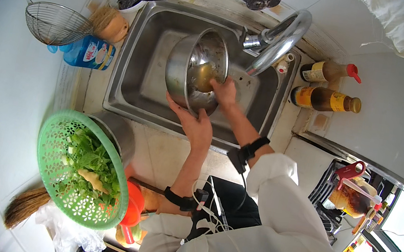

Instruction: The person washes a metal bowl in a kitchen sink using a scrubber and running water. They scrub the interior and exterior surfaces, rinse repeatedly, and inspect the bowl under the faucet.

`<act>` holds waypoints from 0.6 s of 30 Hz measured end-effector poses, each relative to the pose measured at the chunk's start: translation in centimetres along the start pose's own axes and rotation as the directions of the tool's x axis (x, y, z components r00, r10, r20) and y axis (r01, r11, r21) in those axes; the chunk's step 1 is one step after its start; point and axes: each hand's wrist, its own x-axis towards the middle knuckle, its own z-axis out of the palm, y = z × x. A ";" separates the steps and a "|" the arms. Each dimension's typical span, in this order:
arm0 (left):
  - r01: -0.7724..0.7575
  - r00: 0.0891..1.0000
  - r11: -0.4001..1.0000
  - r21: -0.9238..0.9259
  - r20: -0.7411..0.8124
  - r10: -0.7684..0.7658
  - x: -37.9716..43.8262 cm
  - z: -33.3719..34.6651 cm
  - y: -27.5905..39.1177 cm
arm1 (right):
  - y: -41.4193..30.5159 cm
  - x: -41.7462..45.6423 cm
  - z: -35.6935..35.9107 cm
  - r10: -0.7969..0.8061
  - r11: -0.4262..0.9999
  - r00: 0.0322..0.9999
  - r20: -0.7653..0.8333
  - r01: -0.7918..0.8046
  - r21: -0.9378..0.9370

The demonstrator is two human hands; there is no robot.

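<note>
A deep stainless steel bowl (178, 68) is tilted on its side over the steel sink (142, 76), its mouth turned to the right. My left hand (196, 123) grips the bowl's near, lower rim, thumb at the edge and fingers under the wall. My right hand (225, 92) reaches to the bowl's open mouth at the right rim; a yellowish blurred thing (204, 77) shows inside by its fingers, and I cannot tell whether it is held or a reflection. The curved chrome faucet (286, 44) stands at the sink's back right, and no water is seen running from it.
A green plastic colander (46, 152) with leafy greens (90, 159) and ginger (93, 180) stands at the lower left. A blue detergent bottle (90, 52) and a wire strainer (56, 23) are left of the sink. Sauce bottles (324, 99) stand right. A red plastic ladle (134, 204) lies below the colander.
</note>
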 end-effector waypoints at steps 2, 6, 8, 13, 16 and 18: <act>0.004 1.000 1.000 0.019 -0.030 -0.003 0.2 -1.0 -0.6 | -0.7 -4.5 0.9 0.068 0.977 0.993 0.100 -0.086 0.193; 0.009 1.000 0.995 0.095 -0.020 -0.007 -0.6 -0.6 0.5 | -0.4 -1.1 0.1 0.093 0.992 0.986 0.138 -0.104 0.073; -0.002 1.000 0.997 0.083 -0.008 0.003 -0.4 -0.4 0.7 | -1.8 1.0 -0.5 0.077 0.996 0.991 0.108 -0.082 0.047; 0.011 1.000 0.997 0.078 -0.030 -0.008 0.4 -0.9 0.4 | 0.8 -4.0 1.5 0.119 0.970 0.985 0.127 -0.142 0.197; -0.021 0.999 0.993 0.120 -0.024 0.024 -0.4 -0.7 0.5 | -0.4 -2.2 -0.4 0.083 0.996 0.983 0.166 -0.084 0.002; -0.037 0.999 0.996 0.079 0.005 0.037 -0.3 0.0 0.8 | -0.1 1.3 -0.8 -0.026 0.993 0.993 0.116 0.039 -0.114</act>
